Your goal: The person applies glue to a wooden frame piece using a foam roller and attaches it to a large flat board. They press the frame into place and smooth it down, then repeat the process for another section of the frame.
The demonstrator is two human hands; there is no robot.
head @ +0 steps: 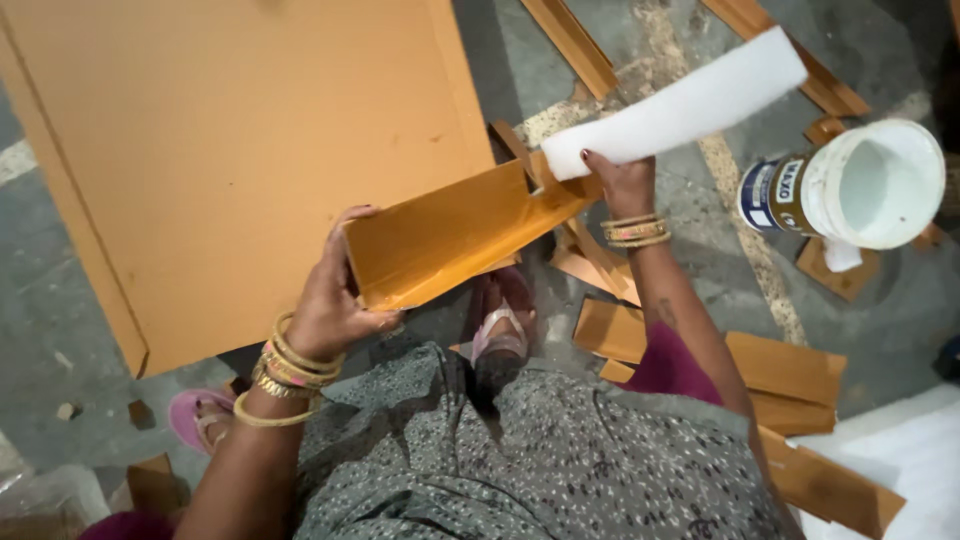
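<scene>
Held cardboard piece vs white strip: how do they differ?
Colour: the cardboard piece is orange-brown; the white strip is plain white.
Shape: the cardboard piece is a wide folded panel; the white strip is narrower and longer, curving slightly.
Hold: the left hand has its grip on the cardboard piece's near end; the right hand pinches the white strip's lower end against the cardboard's far end.
Shared: both are held up above the floor.

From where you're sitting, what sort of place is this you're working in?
Probably a small workshop floor for cardboard or board packing work: a bare concrete floor, a large brown board, cut brown pieces lying about, and an open white tub, possibly glue.
</scene>
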